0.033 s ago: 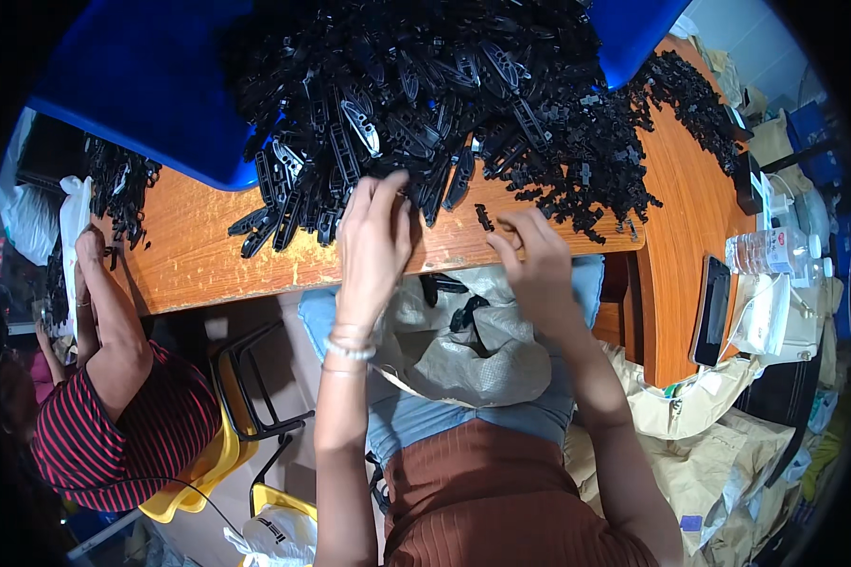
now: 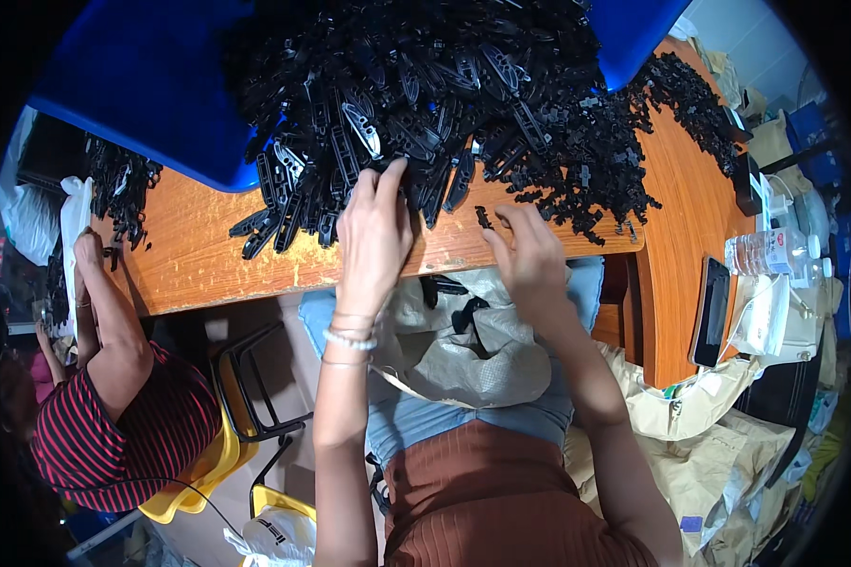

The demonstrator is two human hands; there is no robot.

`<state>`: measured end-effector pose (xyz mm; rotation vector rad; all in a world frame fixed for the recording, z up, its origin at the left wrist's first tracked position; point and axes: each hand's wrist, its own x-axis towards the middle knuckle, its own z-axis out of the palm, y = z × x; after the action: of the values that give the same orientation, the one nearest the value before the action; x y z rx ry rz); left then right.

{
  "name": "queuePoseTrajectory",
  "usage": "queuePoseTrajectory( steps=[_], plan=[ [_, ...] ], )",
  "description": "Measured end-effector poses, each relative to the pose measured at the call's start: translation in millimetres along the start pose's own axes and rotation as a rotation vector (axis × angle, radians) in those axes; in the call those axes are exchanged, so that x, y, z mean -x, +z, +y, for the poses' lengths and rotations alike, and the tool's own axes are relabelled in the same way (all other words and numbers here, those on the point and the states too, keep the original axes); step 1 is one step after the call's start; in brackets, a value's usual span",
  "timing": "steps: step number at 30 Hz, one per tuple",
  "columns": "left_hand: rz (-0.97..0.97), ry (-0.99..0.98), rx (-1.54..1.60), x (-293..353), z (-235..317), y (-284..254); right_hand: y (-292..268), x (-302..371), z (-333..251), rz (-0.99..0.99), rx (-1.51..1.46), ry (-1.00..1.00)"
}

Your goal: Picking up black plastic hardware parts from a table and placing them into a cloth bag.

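Note:
A large heap of long black plastic clip-like parts (image 2: 350,132) spills from a blue bin onto the wooden table. My left hand (image 2: 373,231) reaches to the heap's near edge, fingers stretched out and apart, touching or just over the parts; nothing shows in its grasp. One small black notched piece (image 2: 483,217) lies alone on the tabletop. My right hand (image 2: 531,255) is just right of it, with thumb and forefinger apart close to the piece. Whether they touch it is hard to tell. Many smaller black pieces (image 2: 586,170) lie piled beyond that hand.
The blue bin (image 2: 151,104) stands tilted at the far left. A white woven sack (image 2: 473,369), with black parts in it, lies on my lap below the table edge. To the right are a phone (image 2: 711,312) and plastic bottles (image 2: 771,250). At left sits another person (image 2: 123,425).
My right hand has shifted slightly left, its thumb and forefinger closer to the small black piece. My left hand has moved a little, with its fingers still at the heap.

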<state>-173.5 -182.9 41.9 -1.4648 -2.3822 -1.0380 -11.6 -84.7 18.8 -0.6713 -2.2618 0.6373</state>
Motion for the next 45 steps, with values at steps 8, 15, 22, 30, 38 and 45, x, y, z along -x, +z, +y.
queuePoseTrajectory(
  steps=[8,15,22,30,38,45],
  plan=[
    [-0.082,0.153,-0.193,-16,-2,1,12,4,7,0.028,-0.040,0.025],
    [0.416,-0.065,0.383,30,1,17,16,-7,-2,0.108,0.007,-0.021],
    [0.122,-0.512,0.991,65,20,8,11,-1,-9,0.060,-0.343,0.281],
    [-0.149,-0.511,1.123,60,36,-8,-20,11,-19,-0.161,-0.869,0.300],
    [-0.233,-0.541,1.258,63,36,-11,-19,17,-18,-0.110,-0.622,0.107],
    [-0.220,-0.526,1.144,64,36,-11,-28,21,-13,-0.257,-0.554,0.165]
  ],
)
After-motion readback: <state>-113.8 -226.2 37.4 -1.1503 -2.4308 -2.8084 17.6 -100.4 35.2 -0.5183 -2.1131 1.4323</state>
